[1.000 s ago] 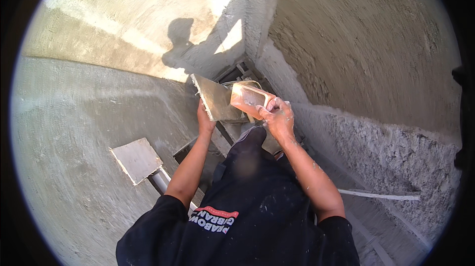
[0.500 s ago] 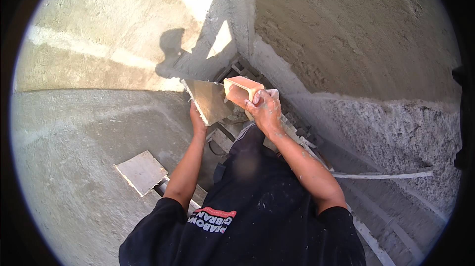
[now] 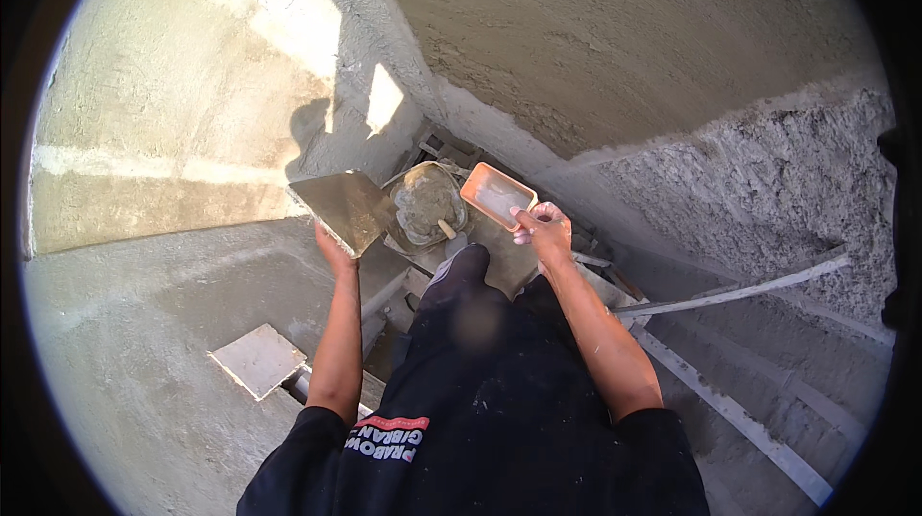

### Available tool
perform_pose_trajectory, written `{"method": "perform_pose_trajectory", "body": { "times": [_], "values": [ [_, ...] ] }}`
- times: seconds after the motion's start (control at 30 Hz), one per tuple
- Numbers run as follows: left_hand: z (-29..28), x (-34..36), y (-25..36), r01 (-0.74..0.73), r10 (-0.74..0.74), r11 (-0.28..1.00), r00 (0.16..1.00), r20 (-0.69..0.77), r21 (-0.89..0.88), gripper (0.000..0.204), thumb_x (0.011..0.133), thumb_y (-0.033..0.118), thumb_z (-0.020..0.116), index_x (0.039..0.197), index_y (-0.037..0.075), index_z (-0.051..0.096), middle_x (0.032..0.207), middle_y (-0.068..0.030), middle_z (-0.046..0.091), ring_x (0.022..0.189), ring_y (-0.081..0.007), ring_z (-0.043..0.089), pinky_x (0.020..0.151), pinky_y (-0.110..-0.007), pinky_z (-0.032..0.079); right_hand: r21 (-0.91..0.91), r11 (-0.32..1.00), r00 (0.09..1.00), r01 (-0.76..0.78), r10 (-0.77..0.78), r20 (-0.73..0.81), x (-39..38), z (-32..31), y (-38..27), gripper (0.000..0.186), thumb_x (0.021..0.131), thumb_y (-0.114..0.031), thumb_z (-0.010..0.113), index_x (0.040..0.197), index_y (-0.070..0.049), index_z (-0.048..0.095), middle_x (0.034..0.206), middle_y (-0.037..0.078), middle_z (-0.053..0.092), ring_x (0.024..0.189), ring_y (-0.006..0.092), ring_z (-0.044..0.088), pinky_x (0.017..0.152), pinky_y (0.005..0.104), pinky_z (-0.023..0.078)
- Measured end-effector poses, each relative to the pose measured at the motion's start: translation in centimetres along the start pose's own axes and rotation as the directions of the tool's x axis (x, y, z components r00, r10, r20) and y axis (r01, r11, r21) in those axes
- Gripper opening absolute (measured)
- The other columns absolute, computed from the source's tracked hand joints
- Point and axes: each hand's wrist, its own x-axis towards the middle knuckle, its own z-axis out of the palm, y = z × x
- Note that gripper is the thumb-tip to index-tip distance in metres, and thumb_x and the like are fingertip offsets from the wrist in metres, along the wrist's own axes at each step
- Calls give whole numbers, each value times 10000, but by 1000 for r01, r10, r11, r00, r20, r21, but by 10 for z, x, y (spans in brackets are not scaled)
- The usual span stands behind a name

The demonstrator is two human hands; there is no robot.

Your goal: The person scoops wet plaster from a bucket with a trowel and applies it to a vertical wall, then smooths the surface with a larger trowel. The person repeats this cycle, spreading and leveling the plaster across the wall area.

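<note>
While the left hand grasps one flat board from beneath, the right hand pinches one orange box at its near corner.

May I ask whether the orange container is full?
Not full: the orange container in the right hand shows exposed inner walls; whether its greyish bottom holds anything, I cannot tell.

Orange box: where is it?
In the head view, the orange box is just right of centre, in the right hand, to the right of the grey mix.
</note>
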Motion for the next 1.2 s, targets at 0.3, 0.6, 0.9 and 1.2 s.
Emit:
{"method": "perform_pose_trajectory", "body": {
  "times": [0.3, 0.6, 0.9, 1.2],
  "values": [
    [38, -27, 1, -65, 67, 997, 997, -37, 34, 312, 1045, 184, 447, 1289, 24, 555, 1196, -80, 639, 1037, -169, 643, 886, -341, 543, -570, 342, 511, 747, -844, 163, -3, 28, 23, 348, 807, -154, 834, 715, -67, 510, 660, 52, 608, 510, 116, 571, 454, 287, 461],
    [36, -25, 22, 146, -202, 896, 975, 92, 419, 469, 756, -59, 770, 1174, 10, 567, 1081, -63, 652, 932, -178, 608, 829, -322, 497, 137, 988, 968, -68, 32, 249, -1, 47, -2, 294, 838, -129, 813, 778, -66, 533, 738, 90, 652, 558, 149, 627, 492, 274, 528],
    [23, -3, 28, 171, -172, 975, 985, -5, 139, 365, 790, -119, 750, 1051, 16, 533, 1016, -99, 654, 882, -220, 677, 742, -368, 641, 402, 915, 975, -44, 127, -182, 4, -160, 118, 292, 829, -139, 818, 814, -99, 529, 746, 81, 656, 582, 170, 665, 540, 293, 579],
    [43, -4, 46, 426, -422, 896, 905, -57, 123, 276, 921, 31, 625, 1189, -38, 629, 1194, -184, 645, 1015, -382, 660, 768, -489, 659, 706, 708, 594, 0, 568, -570, -29, -311, 357, 239, 849, -116, 737, 991, -58, 554, 836, 95, 666, 611, 193, 667, 544, 298, 583]
  ]
}}
